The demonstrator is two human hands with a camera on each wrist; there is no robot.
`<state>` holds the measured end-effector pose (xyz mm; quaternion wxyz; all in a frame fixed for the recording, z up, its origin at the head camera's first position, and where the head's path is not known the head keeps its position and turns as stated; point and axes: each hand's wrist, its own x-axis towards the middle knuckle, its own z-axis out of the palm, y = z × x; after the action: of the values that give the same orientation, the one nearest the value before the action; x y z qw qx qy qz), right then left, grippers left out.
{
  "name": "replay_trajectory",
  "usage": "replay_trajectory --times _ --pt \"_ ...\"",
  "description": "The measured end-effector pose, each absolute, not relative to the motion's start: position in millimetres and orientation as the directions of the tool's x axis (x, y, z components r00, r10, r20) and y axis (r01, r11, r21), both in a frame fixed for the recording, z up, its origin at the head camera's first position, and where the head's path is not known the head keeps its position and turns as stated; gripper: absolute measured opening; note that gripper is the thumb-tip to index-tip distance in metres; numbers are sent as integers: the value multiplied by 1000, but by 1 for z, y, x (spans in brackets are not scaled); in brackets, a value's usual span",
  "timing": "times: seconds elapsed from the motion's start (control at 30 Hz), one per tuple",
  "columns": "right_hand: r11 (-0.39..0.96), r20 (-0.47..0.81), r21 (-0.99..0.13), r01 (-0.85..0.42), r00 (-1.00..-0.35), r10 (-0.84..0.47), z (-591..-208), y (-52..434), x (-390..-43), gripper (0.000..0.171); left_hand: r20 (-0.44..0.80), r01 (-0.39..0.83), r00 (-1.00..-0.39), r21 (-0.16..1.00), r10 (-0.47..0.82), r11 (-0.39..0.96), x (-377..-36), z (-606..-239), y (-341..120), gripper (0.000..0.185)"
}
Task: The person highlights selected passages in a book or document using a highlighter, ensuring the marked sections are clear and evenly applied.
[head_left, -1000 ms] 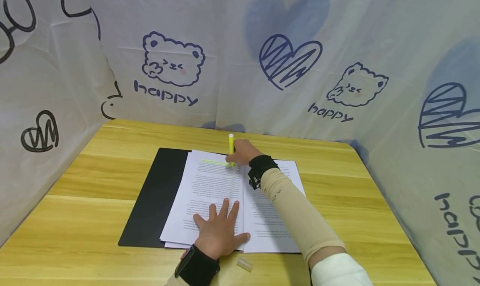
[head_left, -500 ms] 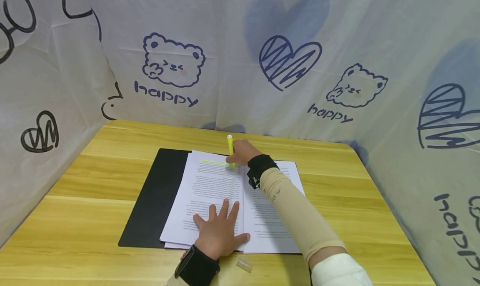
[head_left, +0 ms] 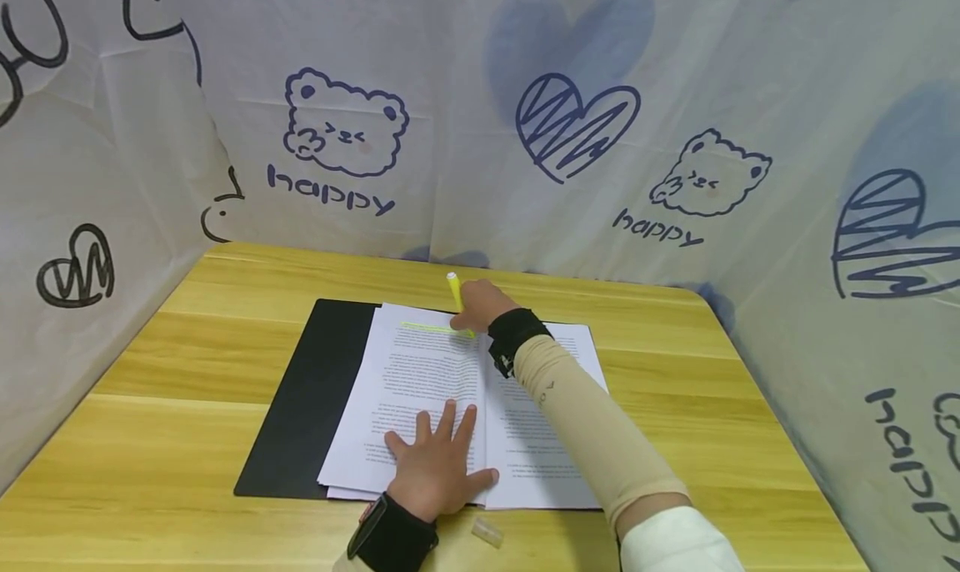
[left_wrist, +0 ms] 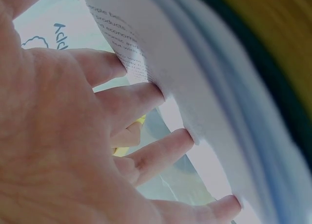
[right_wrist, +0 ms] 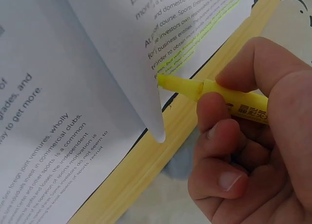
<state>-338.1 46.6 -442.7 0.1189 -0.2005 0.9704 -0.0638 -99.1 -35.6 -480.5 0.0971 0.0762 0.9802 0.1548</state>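
Note:
My right hand (head_left: 483,305) pinches a yellow highlighter (right_wrist: 243,100) between thumb and fingers, near the top of an open booklet of printed pages (head_left: 431,372). The highlighter's tip is right at the text beside the centre fold, at the end of yellow marked lines (right_wrist: 214,22). In the head view the highlighter leans with its white rear end up and to the left. My left hand (head_left: 435,472) lies spread on the lower left page, fingertips (left_wrist: 156,92) touching the paper.
The booklet lies on a black folder (head_left: 300,413), which shows at its left. A small translucent cap (head_left: 487,532) lies on the wooden table (head_left: 165,388) below the booklet. A white printed cloth (head_left: 450,138) hangs behind the table and along its sides.
The highlighter has tilted, its rear end moving left and its tip slightly right toward the fold. My left hand has stayed in place on the page.

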Motion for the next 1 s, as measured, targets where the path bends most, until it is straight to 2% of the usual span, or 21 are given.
replay_trajectory --times 0.33,0.5,0.67,0.8,1.0 --pt "905 -97 -160 -395 -906 -413 -439 58 -337 26 -149 123 -973 301 175 945 -99 -481 -34 89" --pt "873 13 -323 -365 -924 -381 -449 70 -338 30 -157 117 -973 307 172 944 -98 -478 -34 89" --pt "761 140 -524 -383 -920 -367 -457 67 -329 28 -168 116 -971 306 173 945 -98 -478 -34 89" --pt "647 155 -676 -352 -927 -342 -465 54 -322 20 -167 120 -970 305 177 945 -99 -477 -34 88" --pt "552 132 -768 -324 -924 -359 -474 35 -317 22 -155 124 -971 314 180 941 -98 -477 -35 87"
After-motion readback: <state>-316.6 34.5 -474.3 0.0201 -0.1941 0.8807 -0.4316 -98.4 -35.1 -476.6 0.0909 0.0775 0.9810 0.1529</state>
